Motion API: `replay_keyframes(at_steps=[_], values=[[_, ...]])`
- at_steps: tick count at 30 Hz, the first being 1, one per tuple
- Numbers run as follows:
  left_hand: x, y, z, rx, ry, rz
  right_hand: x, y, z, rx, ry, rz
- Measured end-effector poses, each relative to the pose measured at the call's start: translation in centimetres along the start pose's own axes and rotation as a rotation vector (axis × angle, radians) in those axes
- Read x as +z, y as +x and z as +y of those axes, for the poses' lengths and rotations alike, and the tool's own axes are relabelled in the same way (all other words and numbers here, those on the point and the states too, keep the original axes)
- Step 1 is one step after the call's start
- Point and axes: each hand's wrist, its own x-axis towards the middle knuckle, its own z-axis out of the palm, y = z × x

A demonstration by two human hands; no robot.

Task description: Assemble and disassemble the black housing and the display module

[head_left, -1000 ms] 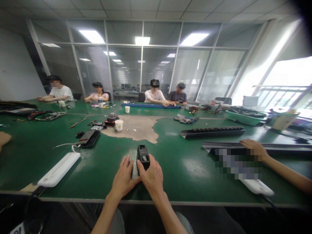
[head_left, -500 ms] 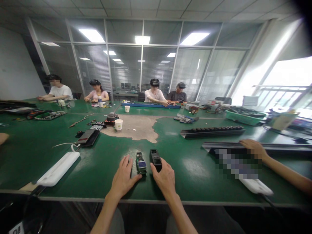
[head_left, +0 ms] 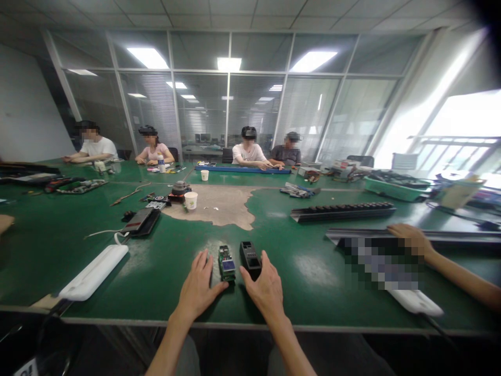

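Observation:
A green circuit board [head_left: 226, 265] with a small blue-grey screen lies on the green table in front of me. To its left rests my left hand [head_left: 199, 287], open, its thumb reaching toward the board's near end and the fingers beside its left edge. A black plastic housing [head_left: 249, 257] with cut-outs lies just right of the board. My right hand [head_left: 266, 285] is around the near end of that housing, thumb on the left and fingers on the right, spread apart. Whether they touch the housing is hard to tell.
White power strips [head_left: 96, 272] lie left and right. Paper cups [head_left: 191, 200] stand beyond on a bare patch of table. Dark metal rails [head_left: 344, 211] lie to the right, where another person's hand [head_left: 413, 240] rests. Several people sit across the table.
The fingers of my right hand have spread slightly wider around the black housing. My left hand and the circuit board stay almost still.

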Motion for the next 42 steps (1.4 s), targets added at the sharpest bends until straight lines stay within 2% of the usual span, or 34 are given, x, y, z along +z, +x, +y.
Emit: replay_keyframes(at_steps=[9,18,22,26,32,36,42], values=[[-0.2,0.0,0.4,0.002,-0.022,0.007,-0.5,-0.1,0.2,-0.058,0.126,0.06],[-0.6,0.0,0.6,-0.005,-0.018,-0.018,-0.7,-0.4,-0.2,-0.009,-0.023,-0.029],[-0.8,-0.1,0.7,0.008,-0.033,-0.018,-1.3,-0.4,-0.7,0.001,-0.007,-0.052],[-1.0,-0.2,0.8,0.009,-0.059,-0.019,-2.3,0.1,-2.0,0.027,0.087,-0.047],[-1.0,-0.3,1.0,0.003,-0.065,-0.006,-3.5,0.8,-6.2,0.002,0.19,-0.043],[-0.9,-0.4,0.9,0.016,-0.068,0.001,-3.0,0.4,-8.3,-0.01,0.136,-0.095],[-0.9,-0.4,0.8,0.029,-0.065,-0.005,-2.2,-0.4,-9.0,-0.023,0.036,-0.122]])
